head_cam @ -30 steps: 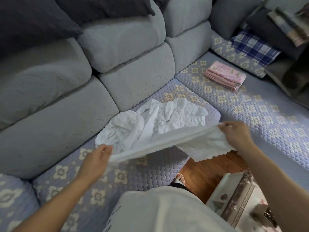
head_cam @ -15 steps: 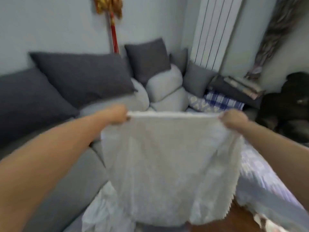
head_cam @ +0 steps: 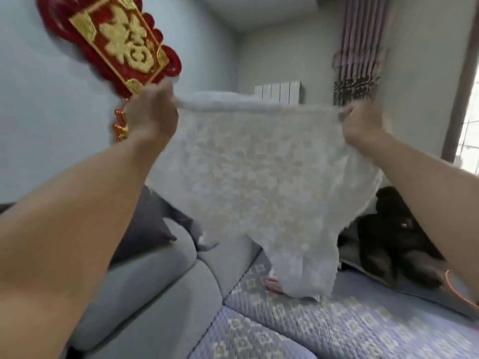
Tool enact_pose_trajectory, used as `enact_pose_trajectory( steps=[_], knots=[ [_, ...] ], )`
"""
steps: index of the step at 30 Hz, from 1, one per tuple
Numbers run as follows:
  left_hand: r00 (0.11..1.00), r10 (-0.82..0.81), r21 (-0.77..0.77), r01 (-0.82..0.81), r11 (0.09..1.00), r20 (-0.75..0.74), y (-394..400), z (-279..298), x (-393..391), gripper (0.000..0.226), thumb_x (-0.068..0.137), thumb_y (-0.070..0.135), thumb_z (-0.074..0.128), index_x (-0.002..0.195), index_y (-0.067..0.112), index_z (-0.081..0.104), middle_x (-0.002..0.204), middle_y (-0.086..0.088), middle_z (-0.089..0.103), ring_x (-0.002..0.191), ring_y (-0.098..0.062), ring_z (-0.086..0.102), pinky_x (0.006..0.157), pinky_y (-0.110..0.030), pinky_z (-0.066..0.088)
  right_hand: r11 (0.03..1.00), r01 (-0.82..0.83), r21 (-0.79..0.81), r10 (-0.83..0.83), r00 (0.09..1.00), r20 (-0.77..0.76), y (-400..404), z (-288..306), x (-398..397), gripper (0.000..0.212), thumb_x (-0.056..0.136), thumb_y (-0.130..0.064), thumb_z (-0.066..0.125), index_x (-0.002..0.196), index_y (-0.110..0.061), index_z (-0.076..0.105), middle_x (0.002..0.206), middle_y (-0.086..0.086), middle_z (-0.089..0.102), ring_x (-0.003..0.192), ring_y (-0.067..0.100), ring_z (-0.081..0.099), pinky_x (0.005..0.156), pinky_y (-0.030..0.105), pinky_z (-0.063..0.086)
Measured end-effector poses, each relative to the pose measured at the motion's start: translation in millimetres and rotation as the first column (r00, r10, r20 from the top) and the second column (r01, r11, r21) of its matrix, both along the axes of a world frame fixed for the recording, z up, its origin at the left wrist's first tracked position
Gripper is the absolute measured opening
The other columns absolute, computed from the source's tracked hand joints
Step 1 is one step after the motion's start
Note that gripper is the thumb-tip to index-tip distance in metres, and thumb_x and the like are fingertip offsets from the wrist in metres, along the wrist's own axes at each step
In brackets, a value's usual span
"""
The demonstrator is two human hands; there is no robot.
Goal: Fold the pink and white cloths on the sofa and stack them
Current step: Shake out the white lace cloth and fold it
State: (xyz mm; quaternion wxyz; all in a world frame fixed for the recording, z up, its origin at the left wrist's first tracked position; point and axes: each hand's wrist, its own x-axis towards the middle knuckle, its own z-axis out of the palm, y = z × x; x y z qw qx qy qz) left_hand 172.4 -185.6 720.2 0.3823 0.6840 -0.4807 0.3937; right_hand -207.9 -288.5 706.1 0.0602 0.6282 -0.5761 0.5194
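Holding up a white lace cloth (head_cam: 259, 182) at frame centre, raised above the sofa (head_cam: 160, 286). Left hand (head_cam: 151, 114) pinching its top corner at 10 o'clock, right hand (head_cam: 363, 123) gripping the other corner at 2 o'clock. Pink cloth (head_cam: 272, 283) peeking out at 6 o'clock.

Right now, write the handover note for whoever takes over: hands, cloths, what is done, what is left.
Left hand: grips the upper left corner of the white cloth.
Right hand: grips the upper right corner of it.
White cloth: held up in the air, spread between both hands, its lower edge hanging over the sofa seat. Not folded.
Pink cloth: only a sliver shows on the seat behind the white cloth's lower edge; its state cannot be told from here.
Done: white cloth lifted and opened out.
Left: fold the white cloth, then stack it with the pink one.
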Motion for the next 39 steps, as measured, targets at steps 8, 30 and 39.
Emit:
enact_pose_trajectory(
  steps=[8, 30, 39],
  knots=[
    [0.989, 0.035, 0.025, -0.031, 0.999, -0.146, 5, -8, 3, 0.027, 0.088, 0.008, 0.048, 0.108, 0.005, 0.066, 0.107, -0.025, 0.067, 0.101, -0.048, 0.063, 0.083, -0.051, 0.053, 0.996, 0.077, 0.033, -0.072, 0.987, -0.142, 17, -5, 0, 0.030, 0.100, -0.033, 0.051, 0.110, -0.011, 0.069, 0.111, 0.026, 0.066, 0.108, 0.046, 0.061, 0.090, 0.045, 0.050],
    [0.981, 0.189, 0.977, -0.078, 0.197, 0.040, -267, -95, -17, 0.043, 0.094, 0.038, 0.066, 0.119, 0.003, 0.068, 0.102, -0.008, 0.065, 0.089, -0.025, 0.060, 0.082, -0.032, 0.051, 0.519, 0.120, 0.846, 0.522, 0.739, -0.425, -314, -131, -34, 0.060, 0.085, -0.046, 0.074, 0.127, -0.004, 0.064, 0.090, 0.004, 0.063, 0.082, 0.023, 0.062, 0.071, 0.033, 0.054],
    [0.986, 0.150, 0.674, -0.159, 0.721, 0.072, -443, -108, -105, 0.029, 0.097, 0.013, 0.045, 0.117, 0.017, 0.066, 0.119, -0.012, 0.067, 0.107, -0.034, 0.066, 0.086, -0.040, 0.052, 0.892, -0.038, 0.450, 0.013, 0.998, 0.059, -445, -145, -102, 0.035, 0.101, -0.029, 0.050, 0.120, -0.003, 0.064, 0.124, 0.023, 0.063, 0.116, 0.042, 0.059, 0.094, 0.042, 0.049]
  ],
)
